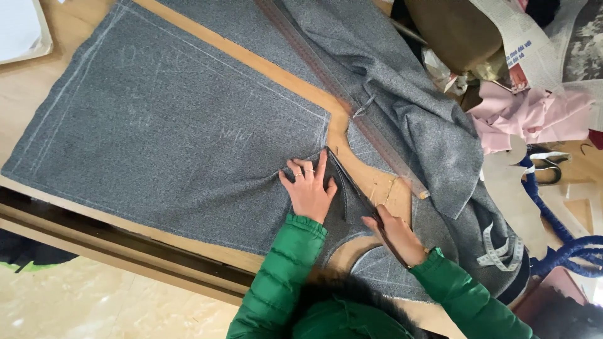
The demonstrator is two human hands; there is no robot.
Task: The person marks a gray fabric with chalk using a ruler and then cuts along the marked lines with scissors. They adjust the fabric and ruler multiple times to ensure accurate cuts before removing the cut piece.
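My fingers: the left hand (309,188) lies spread flat, gripping nothing, pinning the grey cloth panel (169,138) taut on the wooden table (25,94). Right of that panel's corner, my right hand (397,233) is clenched around dark scissors (352,185), blades along the cloth edge.

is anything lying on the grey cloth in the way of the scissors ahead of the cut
Nothing visible blocks them. The scissors in the right hand run along the grey fabric; the left hand presses beside the blades, and the long ruler lies off to the right.
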